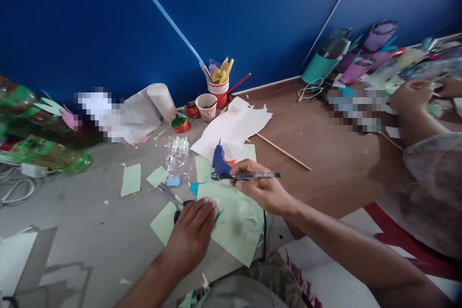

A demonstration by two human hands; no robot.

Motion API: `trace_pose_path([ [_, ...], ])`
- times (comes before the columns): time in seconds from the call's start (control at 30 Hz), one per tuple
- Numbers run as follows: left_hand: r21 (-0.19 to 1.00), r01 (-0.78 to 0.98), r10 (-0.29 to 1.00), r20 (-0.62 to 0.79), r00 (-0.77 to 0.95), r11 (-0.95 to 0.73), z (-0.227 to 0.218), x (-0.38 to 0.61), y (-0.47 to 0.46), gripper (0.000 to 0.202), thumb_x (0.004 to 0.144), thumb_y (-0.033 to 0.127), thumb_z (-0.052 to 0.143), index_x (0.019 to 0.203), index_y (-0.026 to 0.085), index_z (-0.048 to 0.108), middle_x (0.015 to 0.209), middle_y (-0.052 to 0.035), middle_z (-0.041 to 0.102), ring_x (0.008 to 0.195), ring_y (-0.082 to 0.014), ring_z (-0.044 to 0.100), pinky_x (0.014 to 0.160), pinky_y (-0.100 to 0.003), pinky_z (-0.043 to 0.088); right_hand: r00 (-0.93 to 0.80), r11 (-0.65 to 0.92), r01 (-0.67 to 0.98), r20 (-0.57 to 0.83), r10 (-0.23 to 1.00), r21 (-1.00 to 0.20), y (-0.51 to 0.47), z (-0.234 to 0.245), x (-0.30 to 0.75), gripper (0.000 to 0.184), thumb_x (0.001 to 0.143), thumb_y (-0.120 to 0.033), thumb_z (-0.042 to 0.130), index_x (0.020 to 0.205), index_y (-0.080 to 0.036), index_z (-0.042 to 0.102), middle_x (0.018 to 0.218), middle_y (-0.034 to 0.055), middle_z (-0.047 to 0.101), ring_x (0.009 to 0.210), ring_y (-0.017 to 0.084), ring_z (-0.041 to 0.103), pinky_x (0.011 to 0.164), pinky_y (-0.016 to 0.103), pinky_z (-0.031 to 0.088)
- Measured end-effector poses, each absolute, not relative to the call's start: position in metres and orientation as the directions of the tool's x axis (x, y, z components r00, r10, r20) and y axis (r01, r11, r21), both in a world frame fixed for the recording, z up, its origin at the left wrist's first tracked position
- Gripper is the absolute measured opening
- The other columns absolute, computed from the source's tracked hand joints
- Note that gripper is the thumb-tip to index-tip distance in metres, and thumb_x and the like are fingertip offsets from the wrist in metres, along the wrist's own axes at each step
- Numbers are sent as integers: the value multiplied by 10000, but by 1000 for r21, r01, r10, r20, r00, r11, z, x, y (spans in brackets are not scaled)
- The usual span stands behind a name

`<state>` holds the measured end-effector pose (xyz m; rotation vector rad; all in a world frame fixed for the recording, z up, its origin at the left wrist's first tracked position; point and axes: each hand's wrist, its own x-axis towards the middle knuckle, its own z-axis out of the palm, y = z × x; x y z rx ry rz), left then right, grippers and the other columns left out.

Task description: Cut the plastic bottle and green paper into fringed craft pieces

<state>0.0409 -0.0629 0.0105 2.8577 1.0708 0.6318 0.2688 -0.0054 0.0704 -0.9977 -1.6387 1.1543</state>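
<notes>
My right hand (265, 192) holds a black pen (260, 175) sideways, its dark end pointing left over the blue glue gun (219, 160). Below and to the left, my left hand (197, 226) rests on light green paper (236, 231), fingers curled and pressed together. A small blue scrap (218, 215) shows at its fingertips; whatever lies under them is hidden. Black-handled scissors (176, 215) lie partly beneath that hand. Near them are a blue-capped clear plastic bottle (177, 156), a blue paper piece (194, 188) and smaller green paper pieces (131, 179).
Behind lie torn white paper (234, 125), a wooden stick (283, 151), paper cups (207, 107), a green paint pot (179, 123) and a tissue roll (160, 98). Green painted bottles (50, 154) stand left. A co-worker's hands (415, 98) work at right beside a teal tumbler (321, 65).
</notes>
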Motion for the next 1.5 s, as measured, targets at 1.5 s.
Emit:
trace_pose_path([
  [1.5, 183, 683, 706, 234, 668, -707, 10, 44, -61, 356, 849, 237, 512, 1190, 151, 567, 1168, -69, 618, 1159, -269, 436, 1034, -469, 310, -628, 727, 346, 430, 649, -593, -17, 13, 265, 136, 801, -152, 457, 901, -194, 539, 639, -4, 524, 588, 141, 480, 826, 379, 399],
])
